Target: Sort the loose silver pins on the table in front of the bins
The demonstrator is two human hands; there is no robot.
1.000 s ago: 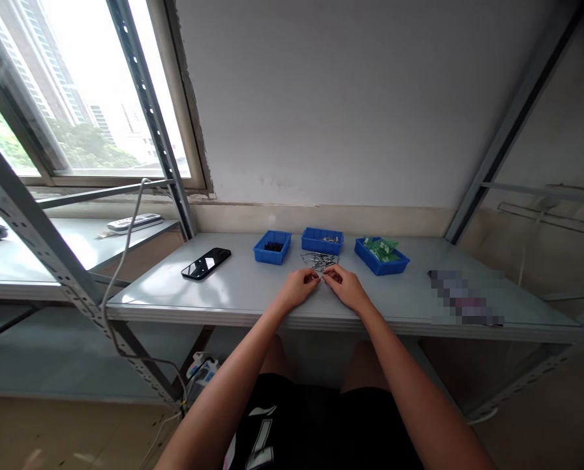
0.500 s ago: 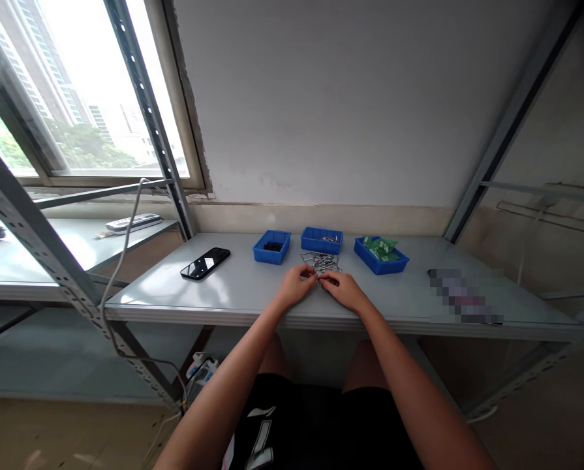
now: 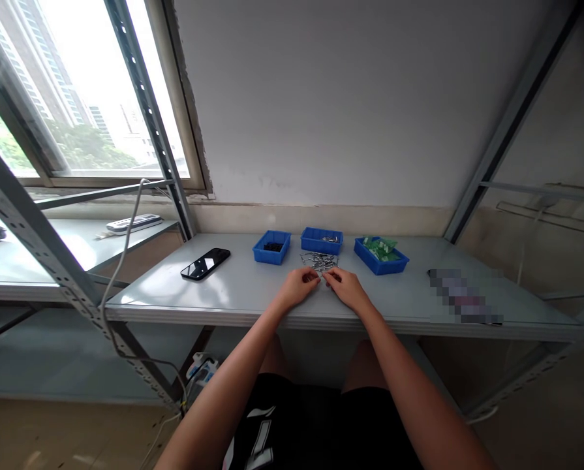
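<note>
My left hand [image 3: 296,287] and my right hand [image 3: 346,288] rest low over the table with their fingertips almost meeting. Both are closed in a pinch; whatever lies between the fingers is too small and too hidden to name. Just beyond the fingertips spreads a loose pile of thin silver metal pieces [image 3: 319,261]. Behind that pile stands a blue bin [image 3: 322,249] with some similar silver pieces inside. To its left, another blue bin [image 3: 271,256] contains small black parts. On the right, a third blue bin [image 3: 392,267], set at an angle, holds green-and-clear plastic packets [image 3: 380,248].
A black phone [image 3: 205,264] lies on the left of the grey table [image 3: 243,294]. At the right, a blurred-out flat item [image 3: 462,297] lies near the front edge. Metal shelf posts [image 3: 147,117] frame the table, and a cable [image 3: 120,261] hangs by the left one.
Both hands have shifted very slightly at the front of the pile, and the right fingers are bent a little differently. The bins and phone stay where they were.
</note>
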